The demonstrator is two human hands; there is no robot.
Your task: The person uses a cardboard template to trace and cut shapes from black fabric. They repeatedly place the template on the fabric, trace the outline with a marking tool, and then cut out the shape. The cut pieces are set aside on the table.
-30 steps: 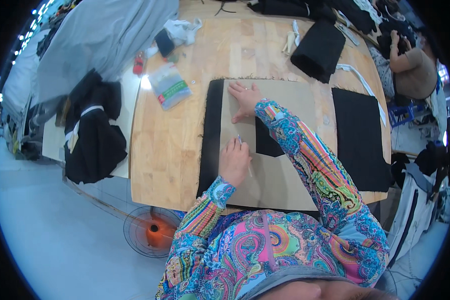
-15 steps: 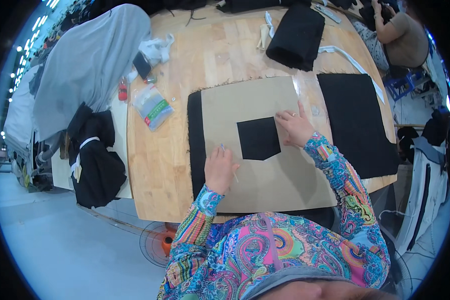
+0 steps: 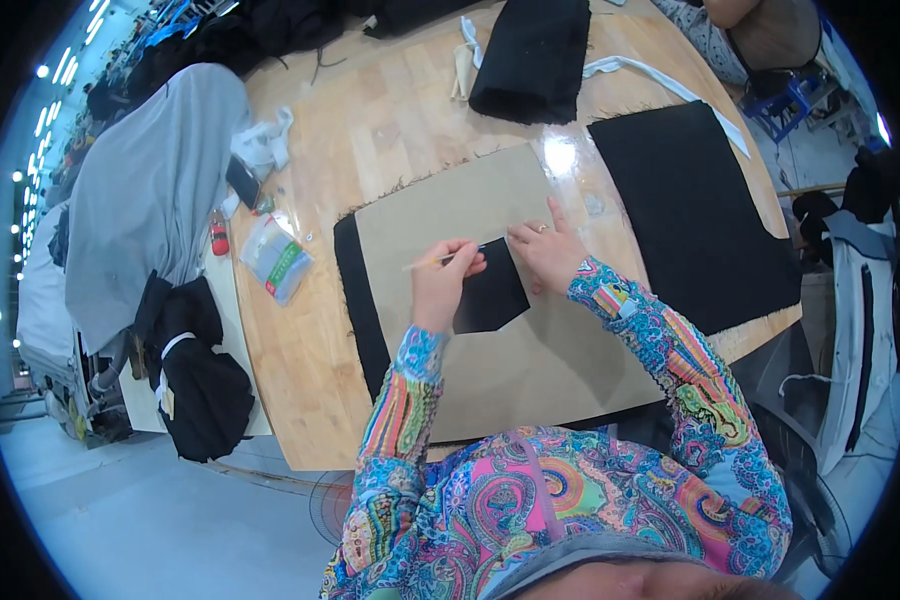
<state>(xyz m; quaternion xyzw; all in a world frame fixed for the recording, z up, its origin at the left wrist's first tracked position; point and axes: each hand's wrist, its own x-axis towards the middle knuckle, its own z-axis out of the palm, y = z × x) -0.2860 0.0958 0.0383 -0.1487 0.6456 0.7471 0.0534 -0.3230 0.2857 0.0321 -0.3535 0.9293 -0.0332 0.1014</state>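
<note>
While pinching the slim pen (image 3: 417,265) in the left hand (image 3: 440,287), keep its tip snug along the black five-sided patch (image 3: 496,297), mid-frame, and steady the tan board (image 3: 412,212) with the spread right hand (image 3: 550,253).
</note>
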